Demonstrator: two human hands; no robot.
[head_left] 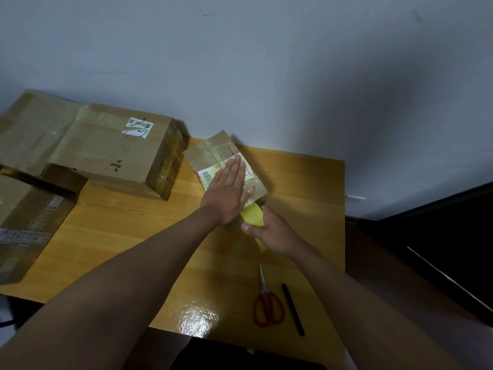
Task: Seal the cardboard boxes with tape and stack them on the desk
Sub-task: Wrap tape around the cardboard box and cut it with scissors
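Note:
A small cardboard box (210, 153) with a printed label lies flat on the wooden desk (128, 225), near the middle. My left hand (226, 190) presses flat on its top, fingers straight. Just below the box's near end, my right hand (269, 231) grips a roll of yellow tape (254, 216), whose strip runs up toward the box edge under my left hand. A larger taped box (112, 150) with a white sticker stands at the back left.
More cardboard boxes (24, 217) crowd the desk's left edge. Red-handled scissors (266, 303) and a black pen (293, 308) lie near the front right of the desk. A grey wall stands behind; dark furniture sits to the right.

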